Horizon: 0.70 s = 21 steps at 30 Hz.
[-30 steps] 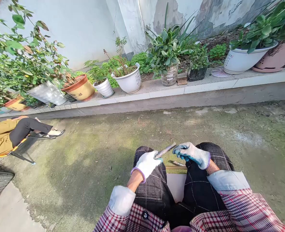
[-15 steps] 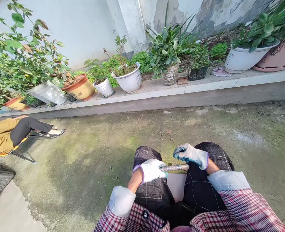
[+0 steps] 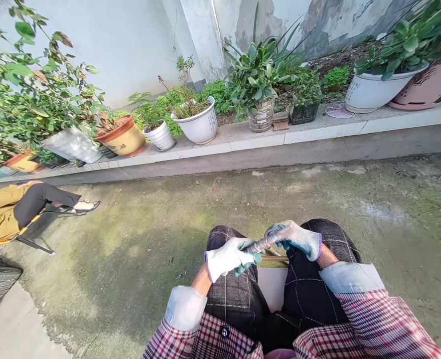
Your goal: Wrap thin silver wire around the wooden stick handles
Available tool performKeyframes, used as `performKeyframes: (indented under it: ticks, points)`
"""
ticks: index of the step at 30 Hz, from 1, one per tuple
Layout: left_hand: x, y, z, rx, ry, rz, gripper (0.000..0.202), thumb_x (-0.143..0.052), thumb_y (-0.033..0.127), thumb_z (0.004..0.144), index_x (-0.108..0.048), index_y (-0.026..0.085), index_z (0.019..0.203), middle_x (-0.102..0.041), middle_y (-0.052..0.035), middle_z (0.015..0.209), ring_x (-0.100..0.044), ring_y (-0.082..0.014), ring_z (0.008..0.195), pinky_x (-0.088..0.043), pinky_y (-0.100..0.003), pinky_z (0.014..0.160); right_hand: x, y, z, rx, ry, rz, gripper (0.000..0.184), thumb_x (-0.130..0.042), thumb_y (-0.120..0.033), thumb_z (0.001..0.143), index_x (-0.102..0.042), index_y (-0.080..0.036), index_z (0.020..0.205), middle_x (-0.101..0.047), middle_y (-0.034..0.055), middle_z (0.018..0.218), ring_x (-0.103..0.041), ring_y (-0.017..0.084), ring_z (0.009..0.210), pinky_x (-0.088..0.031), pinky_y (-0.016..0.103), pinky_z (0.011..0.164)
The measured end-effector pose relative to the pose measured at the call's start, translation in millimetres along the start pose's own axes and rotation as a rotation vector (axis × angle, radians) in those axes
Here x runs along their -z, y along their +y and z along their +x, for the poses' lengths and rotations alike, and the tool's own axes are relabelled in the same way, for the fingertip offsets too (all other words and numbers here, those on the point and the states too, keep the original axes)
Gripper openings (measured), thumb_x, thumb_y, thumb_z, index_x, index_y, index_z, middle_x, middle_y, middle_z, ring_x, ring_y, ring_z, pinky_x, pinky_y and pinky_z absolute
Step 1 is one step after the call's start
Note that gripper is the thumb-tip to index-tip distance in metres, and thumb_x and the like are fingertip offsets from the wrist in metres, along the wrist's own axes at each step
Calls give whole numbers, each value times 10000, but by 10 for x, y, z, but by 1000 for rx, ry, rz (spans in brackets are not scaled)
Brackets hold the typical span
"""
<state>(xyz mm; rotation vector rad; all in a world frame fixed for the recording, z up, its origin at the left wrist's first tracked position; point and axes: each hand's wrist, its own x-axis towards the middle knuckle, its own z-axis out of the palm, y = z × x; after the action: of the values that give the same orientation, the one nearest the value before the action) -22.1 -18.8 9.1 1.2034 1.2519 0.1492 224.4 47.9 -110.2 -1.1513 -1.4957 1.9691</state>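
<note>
I sit with my knees apart, wearing white work gloves with blue-green palms. My left hand [image 3: 229, 258] is closed round the near end of a short grey ridged rod [image 3: 262, 244]. My right hand [image 3: 294, 236] grips the rod's far end, fingers curled over it. The rod runs slantwise between my knees, just above a box edge [image 3: 274, 259] with a thin stick lying on it. A pale box wall [image 3: 270, 288] shows between my legs.
A raised tiled ledge [image 3: 257, 142] crosses the view, lined with potted plants: a white pot [image 3: 198, 127], an orange pot [image 3: 125, 137], a large white pot [image 3: 371, 92]. Another person's legs [image 3: 37, 199] rest on a folding chair at left. Mossy concrete ground [image 3: 160, 219] lies ahead.
My left hand dropped with the rod, then my right hand, which had let go, closed on the rod's far end again. The rod now tilts up to the right.
</note>
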Motion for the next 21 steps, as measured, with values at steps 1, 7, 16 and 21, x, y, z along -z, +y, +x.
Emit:
performKeyframes:
  ticks: [1, 7, 16, 21]
  points:
    - [-8, 2, -19, 27, -40, 62, 481, -755, 581, 784, -671, 164, 1009, -556, 43, 675, -466, -77, 467, -370, -233, 442, -2, -3, -3, 4, 1, -6, 451, -843, -564, 620, -758, -142, 754, -671, 42, 689, -548, 136, 577, -417, 249, 511]
    - [-38, -93, -7, 116, 23, 267, 358, -625, 504, 974, -673, 153, 1023, -662, -16, 827, -596, -121, 652, -517, -270, 611, -46, -40, -59, -19, -7, -15, 342, -842, -468, 645, -761, -146, 728, -642, 18, 634, -518, 127, 567, -384, 250, 507]
    - [124, -46, 84, 27, 487, 302, 261, -692, 456, 855, -695, 213, 950, -685, -34, 796, -603, -179, 752, -433, -276, 680, -85, -202, -97, -42, 180, 99, 483, -804, -542, 671, -725, -158, 953, -563, -23, 616, -432, 85, 503, -295, 214, 440]
    - [42, -77, 150, -183, 433, -229, 380, -709, 513, 814, -665, 178, 987, -520, 46, 674, -437, -88, 521, -386, -235, 502, -76, -230, -101, -20, 243, 155, 486, -798, -577, 651, -703, -168, 896, -568, -11, 631, -448, 92, 517, -300, 216, 437]
